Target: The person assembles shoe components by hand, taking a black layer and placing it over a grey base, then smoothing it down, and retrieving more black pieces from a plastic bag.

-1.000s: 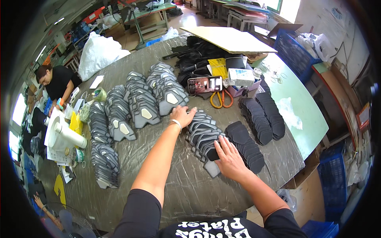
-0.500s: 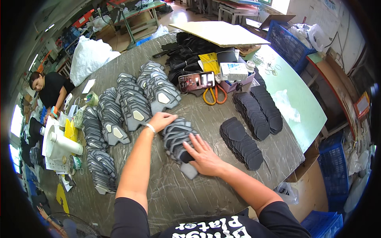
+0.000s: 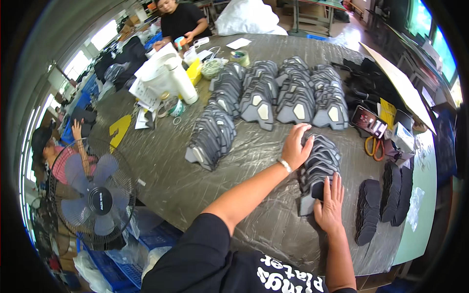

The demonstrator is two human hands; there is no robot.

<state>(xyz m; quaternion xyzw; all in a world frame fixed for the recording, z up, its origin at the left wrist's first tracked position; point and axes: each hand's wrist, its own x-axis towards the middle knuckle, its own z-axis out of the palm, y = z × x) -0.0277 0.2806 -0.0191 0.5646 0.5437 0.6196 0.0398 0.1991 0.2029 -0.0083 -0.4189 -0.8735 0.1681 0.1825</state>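
A row of overlapping grey-and-black moulded pads (image 3: 322, 158) lies in front of me on the table. Against its far left side rests my left hand (image 3: 295, 149), thumb and fingers apart. My right hand (image 3: 330, 205) lies along its near right side, fingers stretched out over the pads, close to a black patch. A plain grey tab (image 3: 306, 205) sticks out at the row's near end. Beyond stand several more rows of such pads (image 3: 295, 110), some with pale cream centres, and one row (image 3: 211, 134) reaches nearer on the left.
Black flat pieces (image 3: 369, 210) lie overlapped at the right. Behind them are orange-handled scissors (image 3: 375, 148), a phone (image 3: 370, 121) and a white box (image 3: 403, 138). A white bottle (image 3: 181, 83) stands at the left. A fan (image 3: 95, 195) is beyond the table edge; a co-worker (image 3: 183, 22) sits opposite.
My view has swung left, so the table sits further right in the picture and the fan has come into sight. Both hands stay at the same row of pads.
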